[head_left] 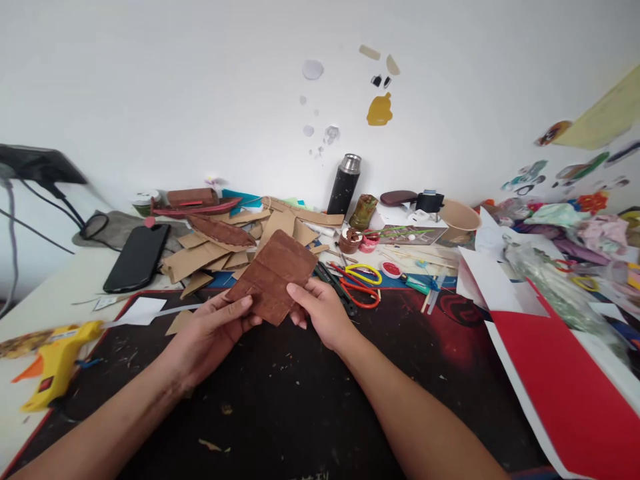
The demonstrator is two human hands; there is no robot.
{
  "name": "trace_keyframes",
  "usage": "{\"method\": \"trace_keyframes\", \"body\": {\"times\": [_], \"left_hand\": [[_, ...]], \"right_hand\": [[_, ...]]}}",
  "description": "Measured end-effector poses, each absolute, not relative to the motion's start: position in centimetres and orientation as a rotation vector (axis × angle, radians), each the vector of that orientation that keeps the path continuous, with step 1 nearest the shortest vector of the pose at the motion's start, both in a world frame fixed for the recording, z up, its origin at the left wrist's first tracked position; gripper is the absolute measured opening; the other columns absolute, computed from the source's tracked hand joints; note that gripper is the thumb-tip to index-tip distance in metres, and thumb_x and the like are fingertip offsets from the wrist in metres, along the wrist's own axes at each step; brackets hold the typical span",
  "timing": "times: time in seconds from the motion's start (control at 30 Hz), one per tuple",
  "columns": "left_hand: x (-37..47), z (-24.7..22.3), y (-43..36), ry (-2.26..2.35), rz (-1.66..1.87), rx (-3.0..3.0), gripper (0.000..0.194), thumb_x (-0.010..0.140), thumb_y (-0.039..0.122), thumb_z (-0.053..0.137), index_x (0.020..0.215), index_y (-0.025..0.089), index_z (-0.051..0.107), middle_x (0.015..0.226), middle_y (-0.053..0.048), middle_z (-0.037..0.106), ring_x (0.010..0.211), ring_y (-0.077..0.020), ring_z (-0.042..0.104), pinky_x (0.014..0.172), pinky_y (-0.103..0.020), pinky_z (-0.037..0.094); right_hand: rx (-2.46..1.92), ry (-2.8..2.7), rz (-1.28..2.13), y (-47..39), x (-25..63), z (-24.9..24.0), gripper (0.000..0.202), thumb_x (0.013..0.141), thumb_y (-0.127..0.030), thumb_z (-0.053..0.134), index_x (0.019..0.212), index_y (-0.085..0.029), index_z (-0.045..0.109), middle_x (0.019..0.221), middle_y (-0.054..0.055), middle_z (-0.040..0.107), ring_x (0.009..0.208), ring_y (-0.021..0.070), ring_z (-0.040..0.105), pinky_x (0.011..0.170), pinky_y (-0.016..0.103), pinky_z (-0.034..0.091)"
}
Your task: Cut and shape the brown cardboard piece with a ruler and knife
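- Pinched in your left hand (213, 327) and right hand (323, 310) is a brown card (280, 270).
- Scissors (363, 283) lie just right.

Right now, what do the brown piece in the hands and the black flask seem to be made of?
The brown piece looks like painted cardboard: matte, streaky brown, with creases; leather can't be ruled out. The black flask is probably metal: its top shiny silver, its body dark, speckled.
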State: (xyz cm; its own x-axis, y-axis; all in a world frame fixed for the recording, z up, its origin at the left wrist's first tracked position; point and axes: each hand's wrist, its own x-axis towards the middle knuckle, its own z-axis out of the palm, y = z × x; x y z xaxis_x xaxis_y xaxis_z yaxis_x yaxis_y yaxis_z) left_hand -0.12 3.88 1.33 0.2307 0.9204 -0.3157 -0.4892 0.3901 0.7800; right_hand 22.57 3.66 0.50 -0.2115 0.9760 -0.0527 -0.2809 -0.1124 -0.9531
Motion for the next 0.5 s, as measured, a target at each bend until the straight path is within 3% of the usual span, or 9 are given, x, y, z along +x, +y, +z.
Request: {"method": "trace_keyframes", "body": {"times": [0.5], "left_hand": [[-0.58, 1.38, 3.52, 0.864, 0.964, 0.637, 0.026, 0.076, 0.021, 0.105, 0.097, 0.021, 0.091, 0.105, -0.010, 0.091, 0.087, -0.0238, 0.083, 0.075, -0.032, 0.072]], "right_hand": [[-0.929, -0.969, 1.662, 3.25, 22.28, 0.90, 0.057, 0.080, -0.072, 0.096, 0.088, -0.024, 0.067, 0.072, -0.004, 0.066, 0.053, 0.0105, 0.055, 0.046, 0.024, 0.036]]}}
